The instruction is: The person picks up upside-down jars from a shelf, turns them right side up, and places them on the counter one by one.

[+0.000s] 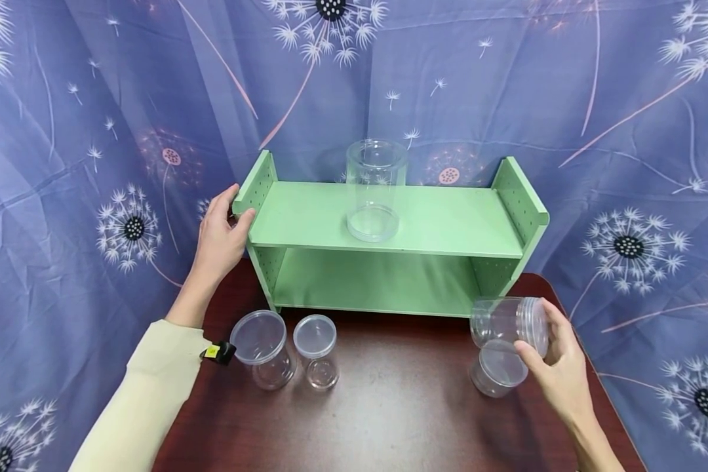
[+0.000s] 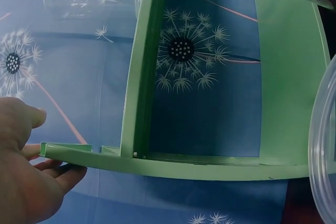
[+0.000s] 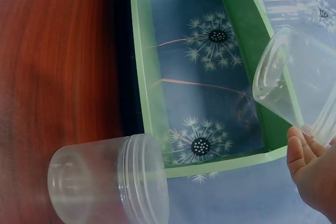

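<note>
My left hand (image 1: 221, 233) grips the upper left side panel of a green two-tier shelf (image 1: 448, 219). In the left wrist view, the thumb and fingers (image 2: 71, 177) lie on opposite sides of that panel. At the shelf's front right corner my right hand (image 1: 560, 370) holds a clear plastic jar (image 1: 498, 321) near its lidded end. That jar lies on its side in the air, lid toward my palm. Just below it, a shorter-looking lidded jar (image 1: 494, 377) stands on the table. A tall clear jar (image 1: 377, 190) stands on the upper shelf board.
Two lidded clear jars, a wider jar (image 1: 265, 351) and a narrower jar (image 1: 317, 354), stand at the table's left, before the shelf. The dark red-brown table (image 1: 389, 406) ends close to my right hand. A blue dandelion-print curtain (image 1: 478, 98) hangs behind the shelf and along both sides.
</note>
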